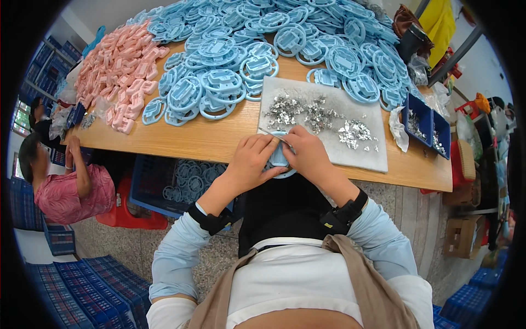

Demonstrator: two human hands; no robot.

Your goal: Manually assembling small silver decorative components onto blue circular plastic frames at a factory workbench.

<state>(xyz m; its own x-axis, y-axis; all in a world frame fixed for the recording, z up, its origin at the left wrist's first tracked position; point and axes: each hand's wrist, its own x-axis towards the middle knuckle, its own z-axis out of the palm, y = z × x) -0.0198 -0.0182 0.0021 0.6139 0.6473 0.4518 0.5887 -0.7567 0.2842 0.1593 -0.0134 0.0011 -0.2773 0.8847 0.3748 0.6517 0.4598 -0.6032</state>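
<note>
Both my hands meet at the table's front edge over one light blue plastic ring-shaped part (279,158). My left hand (253,158) grips it from the left, its fingers folded over the upper side and the thumb low on the ring. From the right, my right hand (303,153) pinches close to the part's top; any small piece between its fingertips is too hidden to make out. Just beyond my hands lies a whitish board (323,156) bearing small shiny metal pieces (285,108) in several loose heaps.
A large pile of light blue parts (219,77) covers the table's far side, with pink parts (118,74) at left. Blue bins (428,123) of metal pieces stand at right. Below the table is a blue crate (143,183). Another person (74,189) sits at left.
</note>
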